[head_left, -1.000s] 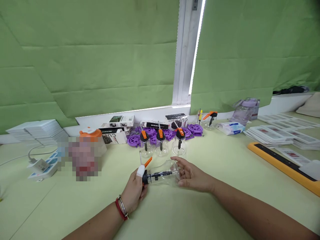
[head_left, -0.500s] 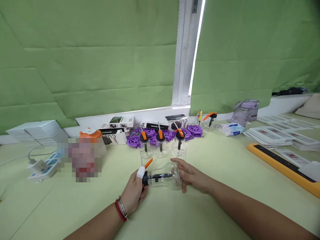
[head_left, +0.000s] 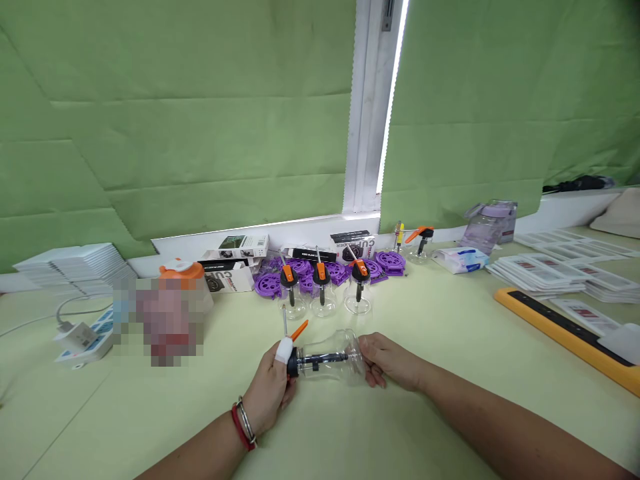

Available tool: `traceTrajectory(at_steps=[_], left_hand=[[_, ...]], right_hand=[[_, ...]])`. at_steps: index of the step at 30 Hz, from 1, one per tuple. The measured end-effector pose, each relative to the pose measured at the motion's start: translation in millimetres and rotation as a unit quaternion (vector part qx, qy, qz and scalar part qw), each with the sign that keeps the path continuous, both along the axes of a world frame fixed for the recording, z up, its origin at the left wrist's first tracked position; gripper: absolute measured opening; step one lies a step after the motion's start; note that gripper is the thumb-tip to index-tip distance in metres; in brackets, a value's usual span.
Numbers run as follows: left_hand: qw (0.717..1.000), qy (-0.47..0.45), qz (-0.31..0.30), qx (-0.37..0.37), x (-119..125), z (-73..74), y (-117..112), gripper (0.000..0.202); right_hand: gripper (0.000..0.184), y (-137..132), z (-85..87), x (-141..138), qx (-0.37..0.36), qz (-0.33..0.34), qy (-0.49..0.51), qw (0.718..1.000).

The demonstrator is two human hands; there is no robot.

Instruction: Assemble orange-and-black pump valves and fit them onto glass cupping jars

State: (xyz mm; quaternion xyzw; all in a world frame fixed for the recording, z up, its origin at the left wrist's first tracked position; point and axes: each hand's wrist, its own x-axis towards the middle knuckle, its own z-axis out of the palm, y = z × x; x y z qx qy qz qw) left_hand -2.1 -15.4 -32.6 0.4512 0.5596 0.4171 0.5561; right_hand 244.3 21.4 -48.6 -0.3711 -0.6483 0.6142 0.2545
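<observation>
A clear glass bottle (head_left: 334, 360) with a black cap and an orange lever lies on its side just above the pale green table (head_left: 350, 440). My left hand (head_left: 273, 390), with a white bandage on one finger, is closed round the black cap end. My right hand (head_left: 387, 360) curls its fingers round the bottle's wide base. Behind the bottle stand three similar small bottles (head_left: 323, 293) upright in a row, each with an orange and black top.
Purple round parts (head_left: 305, 270) and small boxes (head_left: 240, 247) lie along the window sill. An orange-lidded container (head_left: 181, 270) and a power strip (head_left: 83, 333) are at the left. White card stacks (head_left: 540, 270) and a yellow-edged board (head_left: 565, 330) lie to the right.
My right hand has closed its fingers round the bottle's base; before they were spread against it. Both hands and the bottle have drifted slightly lower in view.
</observation>
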Motion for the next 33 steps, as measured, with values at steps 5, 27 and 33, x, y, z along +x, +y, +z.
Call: traceTrajectory(at_steps=[5, 27, 33], left_hand=[[1.000, -0.012, 0.003, -0.004, -2.3, -2.9, 2.6, 0.046], [0.998, -0.066, 0.019, -0.015, -2.3, 1.2, 3.0, 0.049], [0.998, -0.067, 0.004, -0.017, -3.5, 0.5, 3.9, 0.048]], right_hand=[[0.060, -3.0, 6.9, 1.0, 0.066, -0.044, 0.052, 0.995], [0.078, -6.0, 10.2, -2.2, 0.001, 0.001, 0.117, 0.993], [0.060, -0.4, 4.2, -1.5, 0.003, 0.001, 0.066, 0.998]])
